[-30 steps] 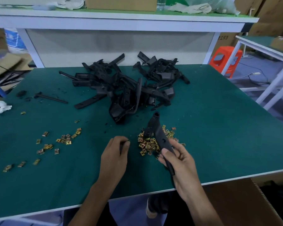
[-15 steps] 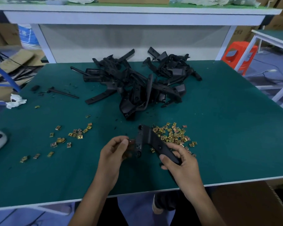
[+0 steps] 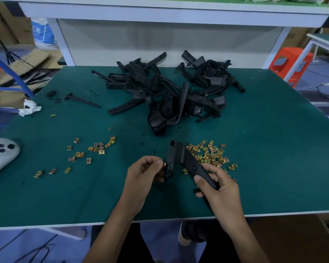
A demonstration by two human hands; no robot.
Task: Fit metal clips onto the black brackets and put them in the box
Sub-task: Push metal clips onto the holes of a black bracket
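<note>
clip going onto the bracket's near tab

the black bracket (image 3: 186, 164) is held just above the green table (image 3: 273, 158), near the front edge at about 6 o'clock of the table. it looks like stiff moulded plastic, light, with an angled arm; i judge it best gripped along the long arm so the short tabbed end stays free. the right hand (image 3: 219, 192) is closed around that long arm, thumb on top. the left hand (image 3: 146, 175) pinches one small brass-coloured metal clip (image 3: 164, 165) between thumb and forefinger, touching the bracket's short end. the clip looks thin, springy and easy to drop, so it probably wants a firm edge pinch.

one bracket in hand. at 12 o'clock lies a tangled bracket pile (image 3: 171, 93), too interlocked to count. loose clips (image 3: 210, 154) at 2 o'clock of the hands number several dozen; a second scatter (image 3: 95, 149) at 10 o'clock holds roughly twenty. a cardboard box (image 3: 292, 238) sits below the edge at 4 o'clock.
</note>
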